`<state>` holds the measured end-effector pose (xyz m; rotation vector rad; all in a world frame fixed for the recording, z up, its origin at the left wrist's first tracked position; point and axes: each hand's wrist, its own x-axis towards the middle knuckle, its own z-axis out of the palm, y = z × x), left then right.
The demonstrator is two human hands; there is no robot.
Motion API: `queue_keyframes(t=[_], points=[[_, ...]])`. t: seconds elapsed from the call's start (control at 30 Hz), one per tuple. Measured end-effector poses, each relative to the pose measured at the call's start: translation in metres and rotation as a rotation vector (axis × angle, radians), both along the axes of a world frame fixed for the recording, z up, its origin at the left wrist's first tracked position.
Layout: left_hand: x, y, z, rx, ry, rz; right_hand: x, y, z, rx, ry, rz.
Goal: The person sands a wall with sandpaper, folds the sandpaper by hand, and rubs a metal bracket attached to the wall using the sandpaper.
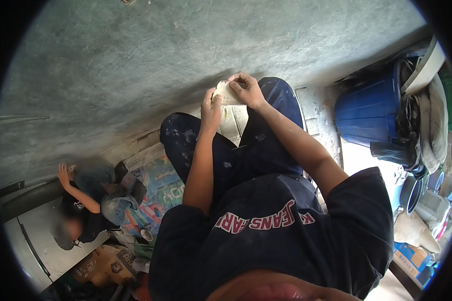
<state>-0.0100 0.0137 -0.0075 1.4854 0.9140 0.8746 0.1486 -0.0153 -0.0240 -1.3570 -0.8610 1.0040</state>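
Note:
In the head view, a pale cream, flat piece with faint small marks (227,94) is held in front of the grey wall, above my knees. My left hand (210,111) grips its left side, the thumb lying on its face. Bent fingers of my right hand (247,89) pinch its upper right edge. Its upper left edge looks uneven, and the material cannot be made out. Both hands carry whitish dust, and my dark trousers (186,134) have pale smears.
A grey plastered wall (135,60) rises close ahead. At left, another person (85,200) crouches with a raised hand near the wall. Colourful printed sheeting (158,188) covers the floor, with a cup (146,235) on it. A blue barrel (364,113) stands at right.

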Motion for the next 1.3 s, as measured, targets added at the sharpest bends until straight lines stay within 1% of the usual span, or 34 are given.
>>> queue_keyframes(t=[0.03, 0.07, 0.1, 0.13, 0.17, 0.23, 0.27, 0.3, 0.37, 0.4, 0.43, 0.47, 0.5, 0.53, 0.57, 0.6, 0.63, 0.67, 0.7, 0.77, 0.8, 0.87, 0.93, 1.0, 1.13, 1.2, 1.23, 1.3], points=[[-0.002, 0.0, 0.003, -0.005, -0.001, 0.001, -0.001, 0.0, -0.001, 0.047, -0.204, 0.02], [-0.007, 0.001, 0.006, -0.129, -0.038, 0.009, -0.002, -0.002, -0.003, 0.041, -0.205, 0.023], [-0.01, 0.001, 0.012, -0.252, -0.076, 0.019, -0.003, -0.004, 0.002, 0.116, -0.316, 0.049], [-0.011, 0.002, 0.015, -0.273, -0.099, 0.06, -0.004, -0.006, 0.007, 0.193, -0.427, 0.076], [-0.012, 0.003, 0.017, -0.277, -0.103, 0.064, -0.006, -0.009, 0.012, 0.19, -0.43, 0.082], [-0.014, 0.006, 0.021, -0.328, -0.115, 0.114, -0.013, -0.015, 0.033, 0.373, -0.61, 0.097], [-0.015, 0.006, 0.024, -0.349, -0.126, 0.107, -0.014, -0.016, 0.033, 0.35, -0.683, 0.118], [-0.016, 0.007, 0.02, -0.351, -0.13, 0.109, -0.015, -0.018, 0.036, 0.349, -0.686, 0.122], [-0.018, 0.01, 0.012, -0.251, -0.139, 0.01, -0.017, -0.022, 0.04, 0.211, -0.773, 0.221], [-0.017, 0.009, 0.016, -0.252, -0.142, 0.012, -0.017, -0.021, 0.036, 0.169, -0.747, 0.237], [-0.016, 0.009, 0.019, -0.33, -0.165, -0.022, -0.017, -0.019, 0.031, 0.168, -0.748, 0.239], [-0.016, 0.009, 0.022, -0.407, -0.186, -0.057, -0.018, -0.018, 0.026, 0.194, -0.61, 0.201], [-0.013, 0.009, 0.025, -0.407, -0.187, -0.056, -0.019, -0.016, 0.026, 0.218, -0.473, 0.162], [-0.01, 0.007, 0.027, -0.355, -0.172, -0.007, -0.021, -0.018, 0.03, 0.198, -0.447, 0.091], [-0.008, 0.007, 0.029, -0.302, -0.159, 0.042, -0.019, -0.012, 0.028, 0.197, -0.449, 0.092], [-0.008, 0.008, 0.028, -0.304, -0.161, 0.042, -0.015, -0.004, 0.033, 0.35, -0.499, -0.05], [-0.008, 0.009, 0.027, -0.264, -0.063, 0.061, -0.014, 0.001, 0.037, 0.503, -0.546, -0.195], [-0.009, 0.011, 0.026, -0.224, 0.035, 0.082, -0.004, 0.0, 0.043, 0.544, -0.63, -0.251], [-0.01, 0.012, 0.024, -0.222, 0.033, 0.086, -0.005, 0.005, 0.046, 0.571, -0.408, -0.348], [-0.013, 0.014, 0.023, -0.226, 0.059, 0.07, 0.009, 0.007, 0.062, 0.572, -0.739, -0.485], [-0.014, 0.014, 0.025, -0.229, 0.062, 0.069, 0.008, 0.005, 0.072, 0.526, -0.832, -0.49], [-0.012, 0.013, 0.029, -0.204, 0.019, 0.105, 0.006, 0.004, 0.072, 0.5, -0.87, -0.483], [-0.013, 0.015, 0.027, -0.215, 0.035, 0.086, 0.004, 0.005, 0.07, 0.478, -0.911, -0.475], [-0.015, 0.015, 0.027, -0.226, 0.051, 0.074, 0.0, 0.005, 0.067, 0.411, -0.953, -0.52], [-0.015, 0.013, 0.029, -0.2, 0.043, 0.093, -0.001, -0.002, 0.063, 0.383, -1.039, -0.51], [-0.015, 0.013, 0.03, -0.194, 0.019, 0.112, 0.002, -0.008, 0.061, 0.338, -1.086, -0.442], [-0.014, 0.013, 0.03, -0.184, 0.012, 0.11, 0.004, -0.008, 0.061, 0.34, -1.088, -0.439], [-0.015, 0.013, 0.031, -0.179, 0.004, 0.107, 0.008, -0.007, 0.061, 0.353, -0.895, -0.403]])
